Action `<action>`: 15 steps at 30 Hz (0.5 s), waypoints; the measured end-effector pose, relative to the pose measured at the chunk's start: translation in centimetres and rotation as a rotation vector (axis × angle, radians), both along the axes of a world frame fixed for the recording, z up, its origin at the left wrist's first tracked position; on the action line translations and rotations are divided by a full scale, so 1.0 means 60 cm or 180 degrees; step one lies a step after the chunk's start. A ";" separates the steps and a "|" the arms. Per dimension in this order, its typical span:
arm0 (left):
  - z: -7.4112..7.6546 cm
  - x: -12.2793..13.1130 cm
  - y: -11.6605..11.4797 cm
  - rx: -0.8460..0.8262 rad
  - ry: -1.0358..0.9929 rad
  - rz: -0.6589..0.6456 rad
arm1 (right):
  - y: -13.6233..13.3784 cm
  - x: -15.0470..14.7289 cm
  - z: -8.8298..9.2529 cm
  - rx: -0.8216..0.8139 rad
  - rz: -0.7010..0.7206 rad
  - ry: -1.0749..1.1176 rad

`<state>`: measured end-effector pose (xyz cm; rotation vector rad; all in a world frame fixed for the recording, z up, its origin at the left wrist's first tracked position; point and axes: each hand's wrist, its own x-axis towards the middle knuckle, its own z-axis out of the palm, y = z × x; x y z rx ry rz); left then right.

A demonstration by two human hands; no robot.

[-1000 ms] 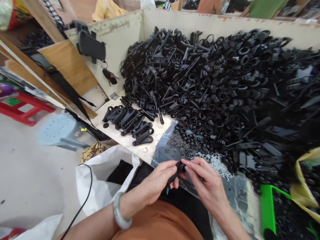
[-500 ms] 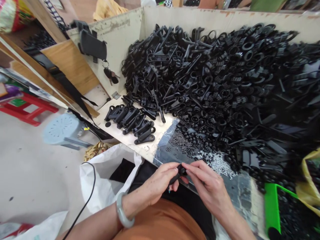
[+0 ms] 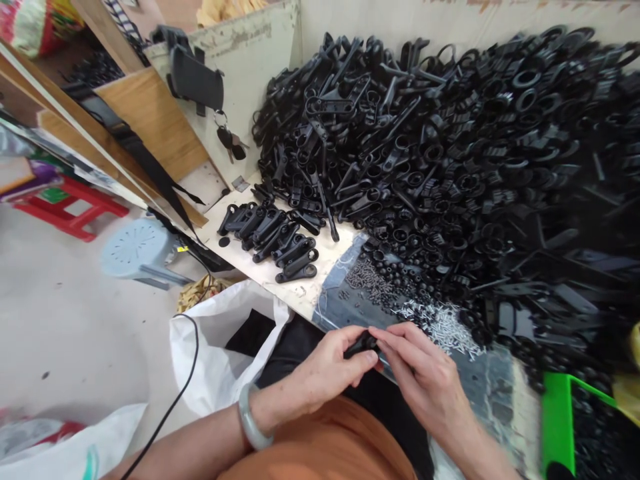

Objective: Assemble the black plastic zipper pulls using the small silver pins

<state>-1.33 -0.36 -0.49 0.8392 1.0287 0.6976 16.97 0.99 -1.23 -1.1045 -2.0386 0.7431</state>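
My left hand [image 3: 336, 363], with a pale bangle at the wrist, is closed around a black plastic part [image 3: 361, 345] just over the table's front edge. The fingers hide most of that part. My right hand [image 3: 417, 360] meets it from the right, its thumb and fingertips pinched at the part's end; whether a small piece sits between them is hidden. Beyond the hands lie silver pins or screws [image 3: 445, 327] in a loose heap. Small dark pieces [image 3: 373, 283] are spread to their left. Finished-looking black lever-shaped parts [image 3: 273, 233] lie in a row on the pale board.
A large heap of black plastic parts [image 3: 400, 133] fills the back. At right stands a green bin [image 3: 556, 420] with black pieces. An open white sack [image 3: 200, 373] hangs at left, near a blue stool [image 3: 135, 243]. Keys [image 3: 231, 141] dangle from the side panel [image 3: 260, 67].
The camera view has shifted a little, so the scene sits slightly right. My left thumb has moved forward along the black part; my right fingertips stay at its end.
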 end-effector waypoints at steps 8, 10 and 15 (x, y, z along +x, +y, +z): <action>-0.017 0.008 -0.004 0.0358 0.0470 0.0018 | -0.019 -0.021 -0.001 -0.0137 -0.0544 0.0262; -0.020 0.007 -0.005 0.0444 0.0576 0.0072 | -0.022 -0.026 0.000 -0.0223 -0.0618 0.0332; -0.015 0.000 -0.009 0.0874 0.0769 0.0067 | -0.041 -0.035 -0.003 -0.0408 -0.0809 0.0625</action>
